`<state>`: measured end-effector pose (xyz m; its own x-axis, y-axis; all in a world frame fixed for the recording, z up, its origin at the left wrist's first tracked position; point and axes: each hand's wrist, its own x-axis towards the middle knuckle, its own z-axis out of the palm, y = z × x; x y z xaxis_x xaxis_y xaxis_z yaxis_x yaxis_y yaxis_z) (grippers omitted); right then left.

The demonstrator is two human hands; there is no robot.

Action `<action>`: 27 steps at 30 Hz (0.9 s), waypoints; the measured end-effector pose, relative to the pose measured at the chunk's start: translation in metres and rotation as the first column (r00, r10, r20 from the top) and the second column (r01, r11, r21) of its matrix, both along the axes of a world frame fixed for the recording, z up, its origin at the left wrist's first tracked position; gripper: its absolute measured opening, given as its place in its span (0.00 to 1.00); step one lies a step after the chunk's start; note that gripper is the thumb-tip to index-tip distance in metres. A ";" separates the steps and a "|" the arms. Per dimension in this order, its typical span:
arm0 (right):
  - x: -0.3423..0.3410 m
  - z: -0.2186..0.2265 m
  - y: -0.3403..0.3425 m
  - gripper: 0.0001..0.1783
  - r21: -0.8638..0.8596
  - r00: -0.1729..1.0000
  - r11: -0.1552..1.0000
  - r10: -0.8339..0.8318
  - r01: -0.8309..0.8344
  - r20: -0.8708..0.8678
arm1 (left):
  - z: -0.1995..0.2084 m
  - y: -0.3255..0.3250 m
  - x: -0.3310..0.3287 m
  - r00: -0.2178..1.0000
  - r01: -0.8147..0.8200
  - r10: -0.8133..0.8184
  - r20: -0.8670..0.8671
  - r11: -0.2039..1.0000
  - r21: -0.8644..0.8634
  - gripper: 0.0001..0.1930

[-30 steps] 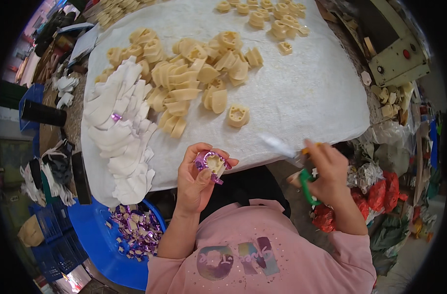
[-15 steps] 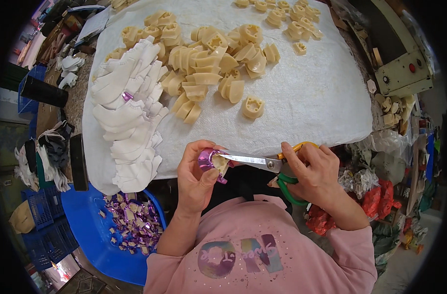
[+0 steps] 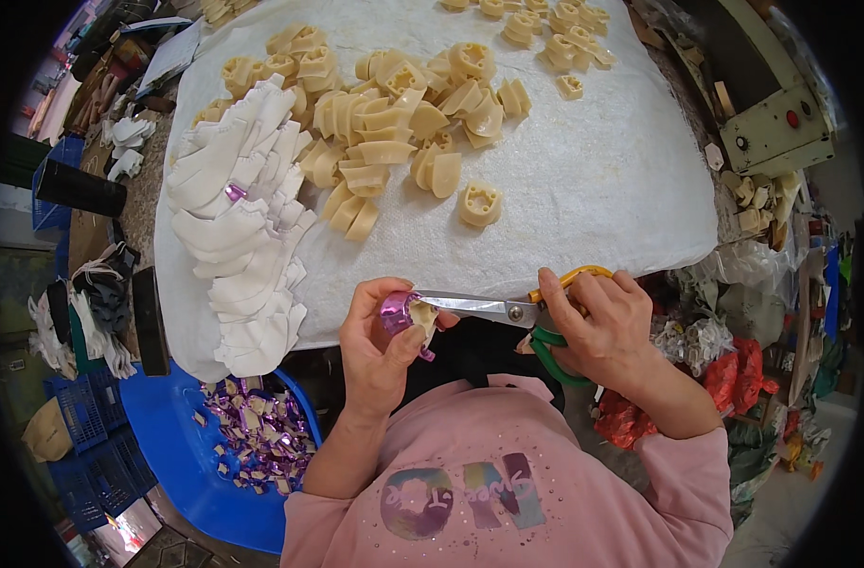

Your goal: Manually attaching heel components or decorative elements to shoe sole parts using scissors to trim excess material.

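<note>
In front of my chest my left hand grips a small beige shoe heel wrapped in shiny purple sheet, its hollow side turned toward my right. Scissors are in my right hand, one handle loop yellow and the other green. The blades point left and are nearly closed, with their tips at the purple rim of the heel. Fingers of my left hand hide part of the heel. Beyond my hands, one bare beige heel stands alone on the white table cover.
Beige heels lie heaped mid-table, with more at the far right. Overlapping white cut pieces line the left side, a purple scrap among them. Below left, a blue tub holds many purple-covered heels. Red bags lie right, near a metal machine.
The scissor blades have come closer together at the heel's rim. My left hand has tilted the heel slightly. The whole view has shifted a little.
</note>
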<state>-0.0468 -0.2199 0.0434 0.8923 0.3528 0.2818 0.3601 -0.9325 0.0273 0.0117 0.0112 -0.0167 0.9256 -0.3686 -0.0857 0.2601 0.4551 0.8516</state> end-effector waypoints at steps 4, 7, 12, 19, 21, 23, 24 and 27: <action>-0.001 -0.005 -0.003 0.35 0.020 0.999 0.999 0.047 -0.047 -0.014 | 0.000 -0.002 -0.002 0.999 -0.008 0.006 -0.035 0.999 -0.043 0.29; -0.001 -0.010 -0.005 0.35 0.082 0.999 0.995 0.051 -0.050 -0.017 | 0.002 -0.004 -0.003 0.999 0.001 -0.005 -0.054 0.997 -0.082 0.29; 0.003 -0.014 -0.003 0.35 0.149 1.000 0.989 0.020 -0.022 0.014 | 0.004 -0.009 -0.004 0.997 -0.020 0.010 -0.076 0.992 -0.127 0.28; 0.000 -0.016 -0.005 0.33 0.066 0.999 0.998 0.021 -0.024 0.048 | 0.003 -0.008 -0.004 0.997 0.000 -0.007 -0.073 0.995 -0.097 0.27; 0.000 -0.018 -0.007 0.33 0.052 0.997 0.998 0.035 -0.038 0.065 | 0.004 -0.007 -0.004 0.996 0.031 -0.041 -0.083 0.993 -0.117 0.27; -0.001 -0.024 -0.009 0.33 0.089 0.999 0.995 0.045 -0.047 0.029 | 0.004 -0.007 -0.004 0.994 0.046 -0.059 -0.097 0.991 -0.127 0.27; 0.000 -0.026 -0.009 0.33 0.091 0.999 0.995 0.043 -0.045 0.030 | 0.004 -0.007 -0.004 0.991 0.059 -0.075 -0.112 0.989 -0.139 0.28; 0.000 -0.027 -0.011 0.33 0.113 0.999 0.993 0.040 -0.042 0.014 | 0.000 -0.008 -0.005 0.986 0.047 -0.072 -0.151 0.986 -0.161 0.27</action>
<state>-0.0471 -0.2309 0.0163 0.8740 0.3540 0.3328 0.3983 -0.9143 -0.0733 0.0071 0.0032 -0.0162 0.8816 -0.4427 -0.1636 0.4140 0.5592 0.7182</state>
